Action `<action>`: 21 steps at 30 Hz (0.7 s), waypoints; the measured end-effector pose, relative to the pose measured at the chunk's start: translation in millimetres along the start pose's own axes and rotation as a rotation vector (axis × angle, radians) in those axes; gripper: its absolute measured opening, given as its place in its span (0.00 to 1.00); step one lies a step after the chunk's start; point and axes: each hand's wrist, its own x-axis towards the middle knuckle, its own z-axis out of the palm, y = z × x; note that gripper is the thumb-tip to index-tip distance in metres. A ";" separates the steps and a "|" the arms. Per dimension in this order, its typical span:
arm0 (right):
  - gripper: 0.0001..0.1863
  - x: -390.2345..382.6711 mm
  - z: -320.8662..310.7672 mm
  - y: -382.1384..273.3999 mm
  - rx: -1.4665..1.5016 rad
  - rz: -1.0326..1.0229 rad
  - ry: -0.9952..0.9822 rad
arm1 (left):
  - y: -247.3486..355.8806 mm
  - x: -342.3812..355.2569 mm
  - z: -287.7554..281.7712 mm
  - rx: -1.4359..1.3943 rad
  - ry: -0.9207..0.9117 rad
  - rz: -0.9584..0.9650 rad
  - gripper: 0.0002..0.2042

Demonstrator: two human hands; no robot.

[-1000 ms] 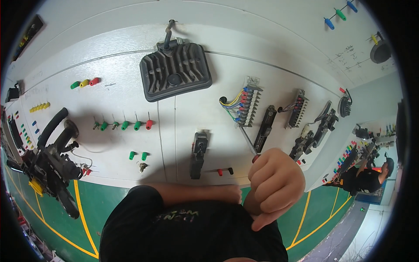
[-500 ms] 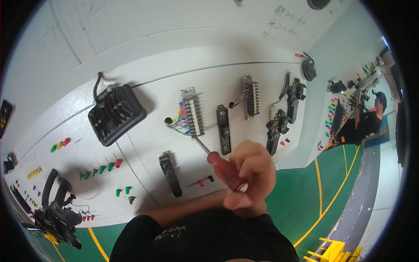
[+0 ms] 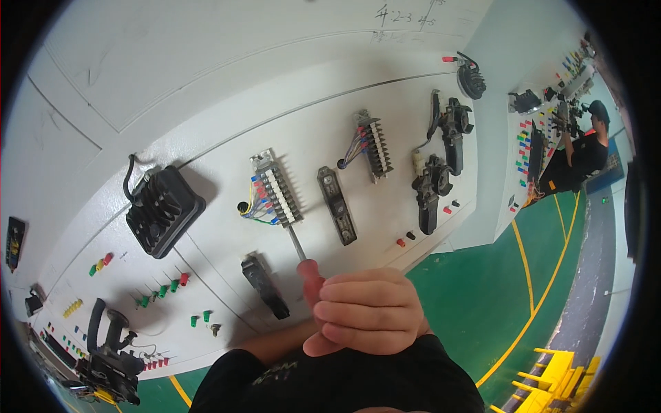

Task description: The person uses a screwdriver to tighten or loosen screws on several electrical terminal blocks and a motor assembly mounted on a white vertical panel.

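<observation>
My right hand (image 3: 372, 310) is closed round the red handle of a screwdriver (image 3: 312, 282), its fingers wrapped across the handle. The metal shaft points up and away from me. Its tip reaches the lower end of a terminal block (image 3: 277, 193) on the white panel; I cannot tell whether it sits in a screw. Coloured wires (image 3: 259, 206) run from the block's left side into a round hole. My left forearm (image 3: 292, 339) crosses toward the right hand, behind which my left hand is hidden.
A black ribbed lamp-like unit (image 3: 165, 211) is left of the block. A second terminal block (image 3: 375, 148), a long black bar (image 3: 337, 206) and a black switch-like part (image 3: 265, 286) are mounted nearby. Yellow racks (image 3: 551, 378) stand on the green floor; another person (image 3: 585, 151) works far right.
My view has shifted, and the panel parts appear turned and lower left. My right hand has closed its fingers further over the screwdriver handle, whose butt end is now covered. The tip stays at the block's lower end.
</observation>
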 end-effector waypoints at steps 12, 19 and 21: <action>0.11 -10.8 15.8 25.3 0.724 0.132 -0.034 | 11.5 4.3 -11.7 0.064 -0.105 0.097 0.07; 0.08 -26.7 19.4 17.4 0.955 0.325 0.019 | 20.9 12.2 -6.7 0.066 -0.108 0.133 0.07; 0.10 -20.8 25.2 24.6 0.966 0.319 0.048 | 19.5 12.3 -6.2 0.066 -0.097 0.128 0.07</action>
